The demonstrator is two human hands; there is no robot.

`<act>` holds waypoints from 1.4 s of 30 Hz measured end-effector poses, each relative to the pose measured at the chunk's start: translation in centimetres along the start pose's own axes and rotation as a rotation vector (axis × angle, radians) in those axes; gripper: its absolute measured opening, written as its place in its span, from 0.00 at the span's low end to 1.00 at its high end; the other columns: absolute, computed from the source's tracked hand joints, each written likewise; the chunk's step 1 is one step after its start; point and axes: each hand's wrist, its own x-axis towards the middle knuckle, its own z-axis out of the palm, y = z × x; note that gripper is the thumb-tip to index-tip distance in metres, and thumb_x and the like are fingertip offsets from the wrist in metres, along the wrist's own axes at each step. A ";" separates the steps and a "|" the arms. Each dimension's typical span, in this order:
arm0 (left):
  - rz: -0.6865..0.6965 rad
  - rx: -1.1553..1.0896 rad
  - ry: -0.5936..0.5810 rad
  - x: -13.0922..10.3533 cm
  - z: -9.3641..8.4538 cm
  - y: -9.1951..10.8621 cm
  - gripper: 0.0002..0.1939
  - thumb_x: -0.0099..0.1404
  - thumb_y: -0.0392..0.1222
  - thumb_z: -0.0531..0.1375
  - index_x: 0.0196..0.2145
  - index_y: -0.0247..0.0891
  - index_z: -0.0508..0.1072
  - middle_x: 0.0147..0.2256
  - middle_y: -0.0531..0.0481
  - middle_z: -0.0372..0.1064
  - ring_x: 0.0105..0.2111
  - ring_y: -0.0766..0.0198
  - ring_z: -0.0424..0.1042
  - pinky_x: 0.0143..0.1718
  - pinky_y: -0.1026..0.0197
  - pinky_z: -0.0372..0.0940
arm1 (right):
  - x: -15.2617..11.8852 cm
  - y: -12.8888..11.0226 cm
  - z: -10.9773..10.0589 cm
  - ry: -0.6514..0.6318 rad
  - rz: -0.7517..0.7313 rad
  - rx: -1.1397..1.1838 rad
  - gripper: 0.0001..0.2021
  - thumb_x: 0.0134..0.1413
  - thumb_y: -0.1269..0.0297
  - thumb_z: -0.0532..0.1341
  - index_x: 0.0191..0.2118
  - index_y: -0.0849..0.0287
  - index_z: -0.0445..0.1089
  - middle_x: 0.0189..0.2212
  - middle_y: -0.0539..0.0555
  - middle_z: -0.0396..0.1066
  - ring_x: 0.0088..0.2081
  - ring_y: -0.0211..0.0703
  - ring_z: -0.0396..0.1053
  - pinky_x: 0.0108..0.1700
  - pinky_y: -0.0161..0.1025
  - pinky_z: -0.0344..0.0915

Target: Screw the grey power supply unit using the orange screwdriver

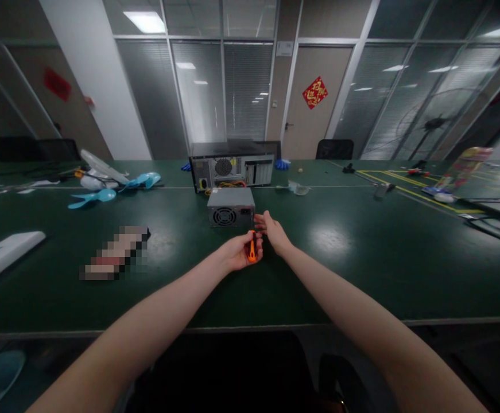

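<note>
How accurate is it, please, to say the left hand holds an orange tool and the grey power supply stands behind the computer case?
One part is wrong: the head view shows the grey power supply in front of the computer case. The left hand does hold the orange tool.

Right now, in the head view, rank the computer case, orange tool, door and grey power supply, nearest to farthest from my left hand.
1. Orange tool: in your left hand.
2. Grey power supply: just beyond that hand.
3. Computer case: behind the power supply.
4. Door: background, right of the case.
</note>
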 end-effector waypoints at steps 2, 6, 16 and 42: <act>-0.001 -0.001 0.000 0.0 0.0 0.0 0.10 0.64 0.41 0.50 0.34 0.32 0.66 0.25 0.49 0.64 0.24 0.69 0.67 0.27 0.63 0.65 | 0.0 0.0 0.0 0.000 0.000 -0.001 0.30 0.54 0.43 0.43 0.45 0.62 0.69 0.45 0.61 0.68 0.39 0.43 0.68 0.38 0.40 0.65; 0.019 0.015 0.019 0.1 0.1 0.0 0.06 0.62 0.38 0.53 0.31 0.31 0.65 0.24 0.50 0.63 0.23 0.71 0.65 0.25 0.66 0.65 | 0.0 0.1 0.0 -0.005 -0.005 0.001 0.30 0.54 0.44 0.44 0.45 0.63 0.68 0.45 0.61 0.68 0.39 0.44 0.68 0.38 0.41 0.65; -0.006 0.011 0.025 0.1 0.2 -0.1 0.13 0.66 0.44 0.47 0.34 0.33 0.65 0.26 0.49 0.64 0.24 0.69 0.67 0.27 0.63 0.65 | -0.4 -0.5 0.1 -0.009 0.002 0.023 0.29 0.54 0.44 0.44 0.45 0.64 0.68 0.45 0.62 0.67 0.40 0.45 0.67 0.38 0.41 0.65; -0.003 0.026 -0.004 -0.4 0.7 -0.8 0.04 0.61 0.33 0.54 0.34 0.29 0.65 0.29 0.46 0.65 0.23 0.72 0.65 0.24 0.69 0.64 | 0.0 0.0 -0.1 -0.020 0.015 0.008 0.31 0.53 0.42 0.43 0.46 0.63 0.67 0.46 0.61 0.67 0.39 0.42 0.68 0.37 0.38 0.64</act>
